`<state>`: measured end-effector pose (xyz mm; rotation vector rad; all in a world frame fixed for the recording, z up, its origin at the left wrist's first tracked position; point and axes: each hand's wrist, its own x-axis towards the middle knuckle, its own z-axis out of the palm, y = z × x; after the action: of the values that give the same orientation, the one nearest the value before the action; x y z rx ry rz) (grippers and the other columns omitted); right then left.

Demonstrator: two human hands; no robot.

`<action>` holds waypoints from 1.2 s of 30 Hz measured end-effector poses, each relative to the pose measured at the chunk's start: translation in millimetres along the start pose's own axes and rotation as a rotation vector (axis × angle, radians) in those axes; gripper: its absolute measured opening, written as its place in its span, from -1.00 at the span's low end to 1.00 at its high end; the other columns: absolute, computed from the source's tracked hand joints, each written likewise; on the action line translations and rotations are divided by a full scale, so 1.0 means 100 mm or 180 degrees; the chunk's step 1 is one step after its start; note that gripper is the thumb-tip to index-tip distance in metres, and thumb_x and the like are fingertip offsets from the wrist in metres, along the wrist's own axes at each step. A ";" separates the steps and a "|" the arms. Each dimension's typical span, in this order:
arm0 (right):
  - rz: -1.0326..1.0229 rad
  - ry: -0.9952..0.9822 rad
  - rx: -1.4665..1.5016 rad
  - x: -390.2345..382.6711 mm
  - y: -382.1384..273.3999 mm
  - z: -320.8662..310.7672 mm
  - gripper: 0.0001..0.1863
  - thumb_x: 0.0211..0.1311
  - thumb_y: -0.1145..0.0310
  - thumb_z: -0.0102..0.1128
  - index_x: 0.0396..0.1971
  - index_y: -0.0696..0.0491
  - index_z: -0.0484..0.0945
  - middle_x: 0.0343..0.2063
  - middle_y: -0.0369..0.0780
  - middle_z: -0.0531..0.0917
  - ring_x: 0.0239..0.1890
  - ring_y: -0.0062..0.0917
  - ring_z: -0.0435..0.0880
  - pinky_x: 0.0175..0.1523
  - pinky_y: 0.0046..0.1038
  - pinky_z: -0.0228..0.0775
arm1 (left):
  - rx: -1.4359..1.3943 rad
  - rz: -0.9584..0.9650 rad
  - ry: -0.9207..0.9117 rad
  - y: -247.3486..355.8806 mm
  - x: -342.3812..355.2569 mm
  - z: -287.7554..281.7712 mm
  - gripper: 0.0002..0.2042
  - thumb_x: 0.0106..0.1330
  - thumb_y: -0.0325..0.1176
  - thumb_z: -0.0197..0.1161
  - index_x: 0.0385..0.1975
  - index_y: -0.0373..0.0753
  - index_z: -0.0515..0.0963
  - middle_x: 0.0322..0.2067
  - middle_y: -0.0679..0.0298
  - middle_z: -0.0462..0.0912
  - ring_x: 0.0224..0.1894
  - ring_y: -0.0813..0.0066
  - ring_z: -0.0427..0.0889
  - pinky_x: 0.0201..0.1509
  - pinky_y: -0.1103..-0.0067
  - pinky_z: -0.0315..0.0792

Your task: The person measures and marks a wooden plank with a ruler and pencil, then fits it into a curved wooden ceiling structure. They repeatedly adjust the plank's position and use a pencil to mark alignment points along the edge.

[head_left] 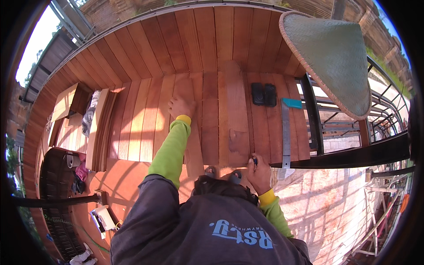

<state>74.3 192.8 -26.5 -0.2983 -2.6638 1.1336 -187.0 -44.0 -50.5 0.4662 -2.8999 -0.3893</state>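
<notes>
My left hand lies flat on a narrow reddish plank set across the wooden deck, holding nothing. My right hand is closed on a small dark pen-like tool, whose tip touches the near end of a wider loose plank. That plank lies lengthwise between my two hands. My bare toes show just below the plank ends.
A metal square ruler with a teal head lies right of the wide plank, beside two dark flat objects. A woven conical hat fills the upper right. A stack of planks and a cardboard box sit at left. The deck edge drops off at right.
</notes>
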 end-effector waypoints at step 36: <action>0.0162 -0.0413 0.0617 -0.18 -0.75 0.48 -0.81 0.20 0.45 0.12 -0.28 0.26 0.55 -0.50 -0.11 0.62 -0.46 -0.45 0.59 -0.26 -0.43 0.44 | -0.2167 0.0006 -0.1749 0.34 -1.32 -0.48 -0.16 -0.23 -0.16 0.49 0.00 -0.53 0.19 -0.06 -0.25 0.47 -0.03 -0.10 0.54 0.04 0.33 0.48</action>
<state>70.3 104.4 -7.1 -0.2670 -2.6407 1.4614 -62.8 19.8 -13.3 0.2629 -2.9571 -1.6483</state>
